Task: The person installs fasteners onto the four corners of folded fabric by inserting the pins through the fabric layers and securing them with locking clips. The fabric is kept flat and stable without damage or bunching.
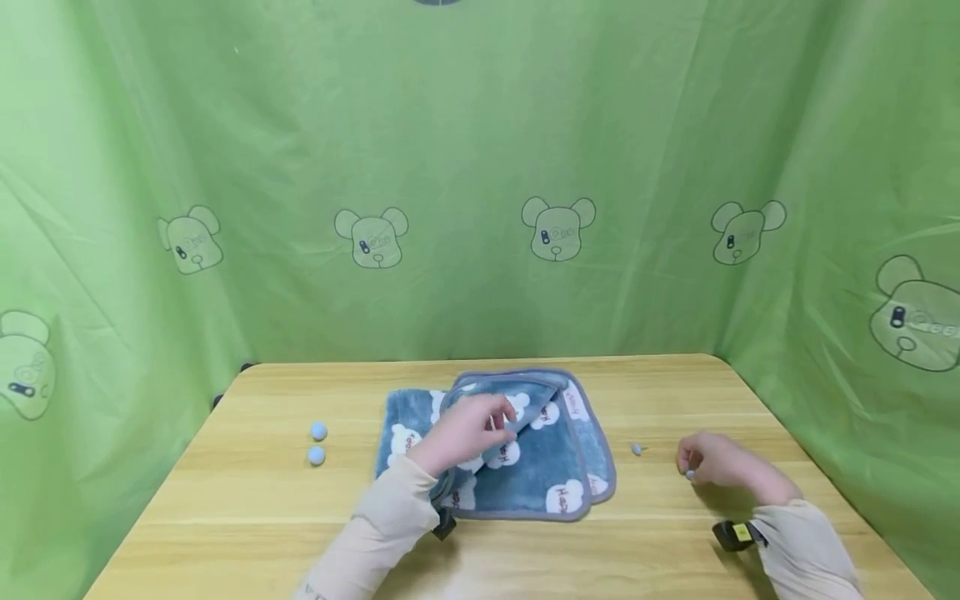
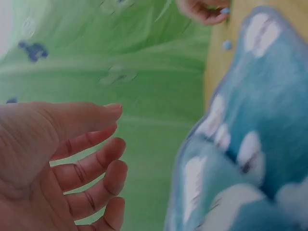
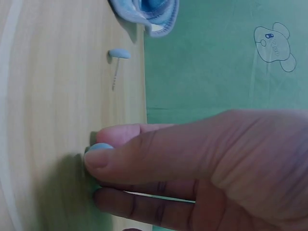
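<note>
A blue plush blanket [image 1: 551, 467] with white bear heads and a grey-blue border lies folded on the table, one corner turned over. Over its middle hovers my left hand [image 1: 472, 427]; the left wrist view shows its fingers loosely bent with nothing between them. At the right of the table, my right hand [image 1: 718, 461] pinches a small light-blue-capped twist pin [image 3: 102, 146] between thumb and index finger, close to the wood. The fingers hide its shaft. Another twist pin [image 3: 119, 53], with a blue cap and thin spiral shaft, lies between that hand and the blanket.
Two light-blue round caps, one farther [image 1: 318, 431] and one nearer [image 1: 317, 456], sit on the left of the wooden table [image 1: 247, 508]. A green curtain [image 1: 465, 308] printed with bear heads encloses the back and both sides.
</note>
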`<state>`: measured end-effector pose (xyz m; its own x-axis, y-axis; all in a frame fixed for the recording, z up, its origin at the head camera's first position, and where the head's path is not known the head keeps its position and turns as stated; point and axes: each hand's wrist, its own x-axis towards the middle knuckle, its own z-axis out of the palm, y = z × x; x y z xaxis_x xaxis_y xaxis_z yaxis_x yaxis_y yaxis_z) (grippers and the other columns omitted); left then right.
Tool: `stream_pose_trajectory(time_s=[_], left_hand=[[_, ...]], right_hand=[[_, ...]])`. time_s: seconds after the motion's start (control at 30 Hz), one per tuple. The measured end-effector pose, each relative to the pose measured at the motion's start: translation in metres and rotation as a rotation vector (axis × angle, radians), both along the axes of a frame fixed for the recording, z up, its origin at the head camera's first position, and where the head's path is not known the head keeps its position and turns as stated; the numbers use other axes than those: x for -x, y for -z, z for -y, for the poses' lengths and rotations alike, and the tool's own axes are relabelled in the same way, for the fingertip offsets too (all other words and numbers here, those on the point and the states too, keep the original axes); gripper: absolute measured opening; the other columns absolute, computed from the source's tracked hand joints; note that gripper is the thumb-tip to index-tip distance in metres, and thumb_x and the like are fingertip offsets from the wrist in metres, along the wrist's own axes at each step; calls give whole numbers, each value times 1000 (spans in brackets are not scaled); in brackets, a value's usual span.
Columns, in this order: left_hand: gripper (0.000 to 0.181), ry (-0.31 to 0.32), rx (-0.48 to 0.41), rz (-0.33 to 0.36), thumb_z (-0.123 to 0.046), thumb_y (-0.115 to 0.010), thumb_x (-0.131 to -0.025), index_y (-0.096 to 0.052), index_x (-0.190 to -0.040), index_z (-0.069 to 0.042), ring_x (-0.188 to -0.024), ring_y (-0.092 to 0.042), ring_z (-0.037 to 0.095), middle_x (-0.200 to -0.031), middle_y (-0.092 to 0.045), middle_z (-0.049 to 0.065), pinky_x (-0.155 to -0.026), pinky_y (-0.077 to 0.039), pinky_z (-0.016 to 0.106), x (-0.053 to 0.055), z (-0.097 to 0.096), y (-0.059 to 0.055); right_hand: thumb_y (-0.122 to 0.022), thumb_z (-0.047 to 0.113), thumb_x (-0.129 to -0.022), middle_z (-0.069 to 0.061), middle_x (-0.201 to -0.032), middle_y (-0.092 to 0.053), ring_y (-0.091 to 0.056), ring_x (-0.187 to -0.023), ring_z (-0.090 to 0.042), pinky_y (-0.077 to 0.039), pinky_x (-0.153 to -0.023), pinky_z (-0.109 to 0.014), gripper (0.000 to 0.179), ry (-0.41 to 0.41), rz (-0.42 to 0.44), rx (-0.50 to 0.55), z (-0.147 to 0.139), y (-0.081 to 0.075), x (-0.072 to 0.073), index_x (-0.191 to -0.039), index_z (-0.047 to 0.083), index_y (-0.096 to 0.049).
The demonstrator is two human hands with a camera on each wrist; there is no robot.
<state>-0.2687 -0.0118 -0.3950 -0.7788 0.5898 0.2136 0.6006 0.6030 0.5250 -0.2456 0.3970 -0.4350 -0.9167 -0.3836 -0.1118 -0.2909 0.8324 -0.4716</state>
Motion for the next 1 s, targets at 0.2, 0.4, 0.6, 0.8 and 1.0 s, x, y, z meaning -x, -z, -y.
stream_pose_trajectory(time_s=[0.2, 0.4, 0.6, 0.8, 1.0], left_hand=[[14, 124, 254, -140, -29, -74, -85, -68, -95, -22, -75, -56, 0, -85, -66, -9, -67, -45, 15, -21, -16, 21], [11, 201, 391, -224, -35, -76, -82, -70, -87, -28, -74, -54, -3, -83, -64, -14, -67, -41, 12, -32, -23, 44], [17, 187, 491, -253, -41, -78, -78, -72, -90, -30, -75, -55, 0, -84, -63, -15, -64, -42, 18, -38, -26, 54], [15, 139, 529, -276, -39, -79, -77, -71, -86, -31, -77, -57, 6, -83, -62, -15, -64, -43, 23, -40, -32, 56], [10, 90, 539, -268, -30, -78, -77, -68, -75, -29, -75, -56, 12, -80, -61, -12, -57, -42, 28, -44, -37, 53]], right_hand=[[-65, -7, -68, 2, -72, -54, -43, -67, -7, -36, -60, -23, 16, 11, -16, -24, 2, 2, -2, -73, 6, -57], [-67, -6, -72, 1, -72, -53, -43, -67, -10, -36, -60, -23, 15, 38, 2, -44, 3, 1, 0, -74, 6, -58], [-67, -6, -72, 2, -71, -53, -43, -66, -9, -35, -60, -23, 15, 31, -1, -47, 3, 2, 1, -74, 6, -58], [-67, -5, -73, 2, -72, -53, -43, -67, -10, -35, -61, -23, 15, 44, 16, -41, 5, 1, 1, -74, 7, -58], [-66, -5, -73, 1, -73, -53, -44, -68, -10, -35, -61, -23, 15, 45, 26, -39, 7, 1, 1, -75, 7, -58]])
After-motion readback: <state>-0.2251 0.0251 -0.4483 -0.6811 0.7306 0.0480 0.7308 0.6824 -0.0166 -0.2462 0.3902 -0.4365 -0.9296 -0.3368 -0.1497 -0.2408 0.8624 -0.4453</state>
